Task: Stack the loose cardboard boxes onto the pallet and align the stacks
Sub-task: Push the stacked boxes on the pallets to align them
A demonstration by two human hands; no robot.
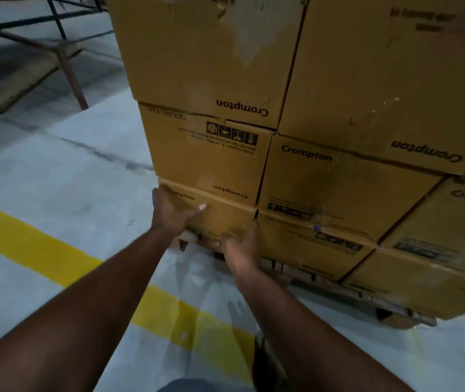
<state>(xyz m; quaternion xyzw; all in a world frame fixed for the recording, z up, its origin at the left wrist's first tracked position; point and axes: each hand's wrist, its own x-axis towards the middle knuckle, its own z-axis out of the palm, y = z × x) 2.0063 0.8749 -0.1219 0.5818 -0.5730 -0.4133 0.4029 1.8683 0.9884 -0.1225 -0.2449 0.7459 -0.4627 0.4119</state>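
Grey concrete floor (56,171), both hands (173,212) on bottom cardboard box (225,219)

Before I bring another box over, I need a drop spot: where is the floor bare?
Bare floor lies left of the stacked boxes, between the yellow line and the metal rack. Crowded at the pallet corner, where both hands hold the bottom box.

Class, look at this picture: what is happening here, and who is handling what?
A person is working at a pallet stacked with cardboard boxes. Both hands are on the bottom corner box: the left hand holds its outer corner, thumb across the front face, and the right hand grips its lower edge. The box sits in the stack under two others.
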